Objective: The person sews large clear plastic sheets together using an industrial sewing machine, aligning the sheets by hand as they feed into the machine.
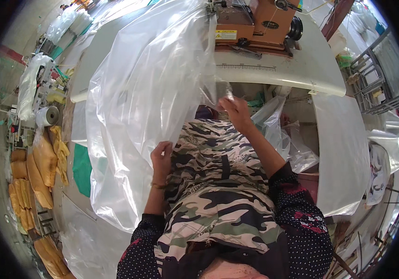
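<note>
1. The clear plastic sheet (139, 93) lies over the desk (297, 72) left of the sewing machine (268, 28), reaches its needle end, and hangs in loose folds past the desk's front edge.
2. It looks light, soft and slippery, likely to slide and crease; a fingertip pinch along its edge, with folds gathered flat, should hold better than a grip on the loose middle.
3. The left hand (161, 160), below the front edge, has thumb and fingers pinched on the sheet's right-hand border.
4. The right hand (237, 114), just off the front edge, pinches a glossy end of what looks like the same sheet.
5. Beyond the desk's right end stands a metal rack (371, 76); past its left end lie yellow bundles (41, 165).
</note>
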Available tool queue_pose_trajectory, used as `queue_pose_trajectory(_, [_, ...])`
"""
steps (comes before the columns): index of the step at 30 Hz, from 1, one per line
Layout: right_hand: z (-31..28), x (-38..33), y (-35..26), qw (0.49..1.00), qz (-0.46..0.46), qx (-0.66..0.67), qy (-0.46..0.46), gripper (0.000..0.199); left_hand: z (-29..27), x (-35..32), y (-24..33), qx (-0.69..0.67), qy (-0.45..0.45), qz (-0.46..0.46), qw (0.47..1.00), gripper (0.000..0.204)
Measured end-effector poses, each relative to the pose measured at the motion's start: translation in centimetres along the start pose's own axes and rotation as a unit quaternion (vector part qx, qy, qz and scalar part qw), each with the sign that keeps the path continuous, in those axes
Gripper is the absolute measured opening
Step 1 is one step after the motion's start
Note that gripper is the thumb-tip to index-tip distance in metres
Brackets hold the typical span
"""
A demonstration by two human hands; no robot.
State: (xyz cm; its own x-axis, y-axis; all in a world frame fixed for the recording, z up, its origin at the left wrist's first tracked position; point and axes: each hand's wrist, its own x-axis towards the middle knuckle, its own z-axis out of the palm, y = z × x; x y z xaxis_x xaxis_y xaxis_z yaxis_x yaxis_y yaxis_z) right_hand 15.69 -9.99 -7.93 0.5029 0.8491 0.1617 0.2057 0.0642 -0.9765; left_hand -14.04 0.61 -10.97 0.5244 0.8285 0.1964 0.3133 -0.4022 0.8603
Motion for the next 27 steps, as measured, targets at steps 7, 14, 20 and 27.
queue_pose_trajectory(7, [1.5,-3.1,-6.8,0.921,-0.282,-0.215,0.16,0.01,-6.9,-3.2,11.8,-0.374,-0.194,-0.141,0.896,0.009])
queue_pose_trajectory(14, [3.7,-2.5,-9.2,0.899,-0.343,-0.211,0.17,0.012,-3.3,0.2,16.1,0.004,-0.192,0.07,0.979,0.034])
queue_pose_trajectory(20, [3.7,-2.3,-9.8,0.868,-0.382,-0.273,0.165,0.016,-0.1,3.6,17.1,-0.002,-0.159,0.067,0.985,0.029])
queue_pose_trajectory(27, [4.0,-1.8,-9.5,0.89,-0.386,-0.21,0.121,0.021,1.2,4.0,16.9,-0.197,-0.143,0.001,0.97,0.034])
